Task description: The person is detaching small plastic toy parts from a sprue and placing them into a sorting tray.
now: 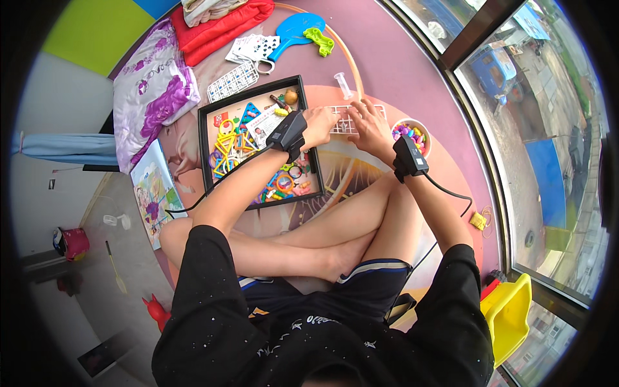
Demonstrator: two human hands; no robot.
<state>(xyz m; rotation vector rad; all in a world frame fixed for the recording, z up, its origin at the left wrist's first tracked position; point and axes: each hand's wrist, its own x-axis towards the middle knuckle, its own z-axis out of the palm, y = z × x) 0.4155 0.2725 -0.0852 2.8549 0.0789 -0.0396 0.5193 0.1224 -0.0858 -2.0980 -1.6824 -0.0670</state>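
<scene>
Two hands, left hand (318,125) and right hand (370,124), rest on a white plastic peg grid board (342,120) on the floor. Their fingers lie spread flat upon it, gripping nothing. A small white bowl of coloured beads (411,135) sits just beside the right hand.

Black shallow box tray (205,138), square, open-topped, lies on the mat to the left of the person's hands.

Inside it, upper left corner: 1 small red square label (221,120) with white marking.

Inside it, upper middle: 1 pale rectangular printed card (263,124), tilted, with a small picture patch at its lower left and a blue triangular piece just beside it.

Left of the tray, partly off the mat: 1 flat picture sheet (153,190), rectangular, cartoon print in green, blue and purple.

No screens or wall signs seen.
</scene>
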